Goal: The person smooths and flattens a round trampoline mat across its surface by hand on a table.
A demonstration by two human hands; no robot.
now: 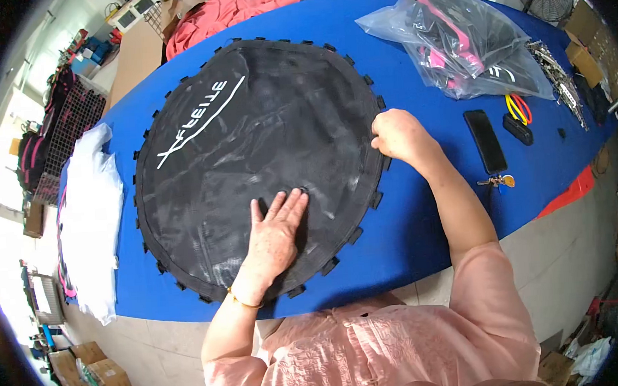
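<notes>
Left of a plastic bag [464,47], smartphone [485,141] and keys [496,181], a black trampoline mat [298,123] lies on a blue table [397,71] under a flattened, open left hand [273,239], its rim [376,167] meeting a curled right hand [397,135] whose hold is hidden.

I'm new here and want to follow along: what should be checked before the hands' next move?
1. Black round sheet spread out on the blue table: ok.
2. Left hand laid on the sheet: ok.
3. Right hand at the sheet's edge: ok.
4. Right hand's grip on that edge: cannot tell; the hand hides it.
5. Sheet free of wrinkles: not ok, creases show.
6. Phone and keys apart from the sheet: ok.
</notes>
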